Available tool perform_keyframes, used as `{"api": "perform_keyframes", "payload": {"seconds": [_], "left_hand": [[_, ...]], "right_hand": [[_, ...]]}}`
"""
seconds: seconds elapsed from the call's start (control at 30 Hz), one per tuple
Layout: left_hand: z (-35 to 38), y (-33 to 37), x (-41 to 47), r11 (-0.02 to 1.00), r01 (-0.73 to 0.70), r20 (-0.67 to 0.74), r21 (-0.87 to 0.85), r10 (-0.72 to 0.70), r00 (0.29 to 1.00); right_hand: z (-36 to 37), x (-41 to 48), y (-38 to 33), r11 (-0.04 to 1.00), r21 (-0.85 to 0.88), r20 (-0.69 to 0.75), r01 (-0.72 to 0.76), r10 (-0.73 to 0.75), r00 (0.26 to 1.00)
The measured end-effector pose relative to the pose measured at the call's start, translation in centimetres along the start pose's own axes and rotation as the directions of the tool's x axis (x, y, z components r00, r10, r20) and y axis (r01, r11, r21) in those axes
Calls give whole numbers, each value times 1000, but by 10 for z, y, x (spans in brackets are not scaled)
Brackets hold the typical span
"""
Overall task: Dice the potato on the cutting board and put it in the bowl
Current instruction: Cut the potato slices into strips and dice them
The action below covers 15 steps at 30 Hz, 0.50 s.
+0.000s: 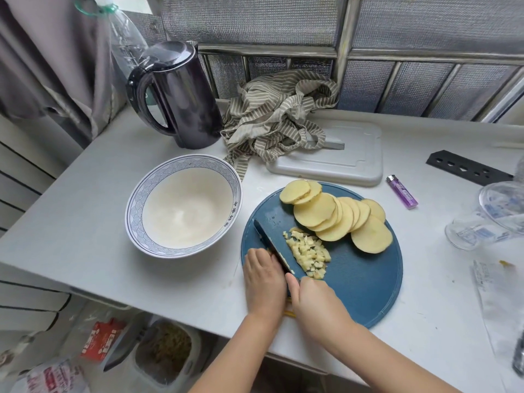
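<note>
In the head view I see the round blue cutting board (368, 282) lying at the near edge of the pale surface (85, 222). On its far half, the potato slices (334, 217) overlap in a fanned row. Nearer me, a small heap of diced potato (310, 253) lies against the right side of the knife (273, 246), whose dark blade is on the board and points away to the left.

My right hand (314, 302) is wrapped round the knife's handle, which is hidden under it, with the thumb raised beside the blade's heel. My left hand (263, 282) lies palm down at the board's left rim, its fingers (256, 258) fairly straight and close together. They reach the blade's left side, though I can't quite tell whether they touch it.

The patterned bowl (136, 211) stands just left of the board. Behind it is a dark kettle (181, 95), and beside that a striped cloth (278, 117) spills onto a grey tray (354, 165). A purple lighter (402, 192) lies near the board's far right.
</note>
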<state>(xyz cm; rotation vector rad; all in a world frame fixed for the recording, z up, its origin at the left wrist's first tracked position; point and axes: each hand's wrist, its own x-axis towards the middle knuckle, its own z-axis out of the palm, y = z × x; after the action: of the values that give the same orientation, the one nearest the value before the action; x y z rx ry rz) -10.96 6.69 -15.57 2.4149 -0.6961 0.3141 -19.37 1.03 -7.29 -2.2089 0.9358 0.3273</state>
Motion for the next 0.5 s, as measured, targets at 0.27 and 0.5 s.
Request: {"api": "perform_keyframes", "payload": {"seconds": [0.27,0.5], "left_hand": [[-8,2,-2,997,19,29,-68,-17,999],[-22,-3,4,964,70,178,-255,-25,984]], "right_hand": [[-6,8,24,973,224,-73,-45,63,995],[-10,10,30,975,222,-91,-2,22,996]]}}
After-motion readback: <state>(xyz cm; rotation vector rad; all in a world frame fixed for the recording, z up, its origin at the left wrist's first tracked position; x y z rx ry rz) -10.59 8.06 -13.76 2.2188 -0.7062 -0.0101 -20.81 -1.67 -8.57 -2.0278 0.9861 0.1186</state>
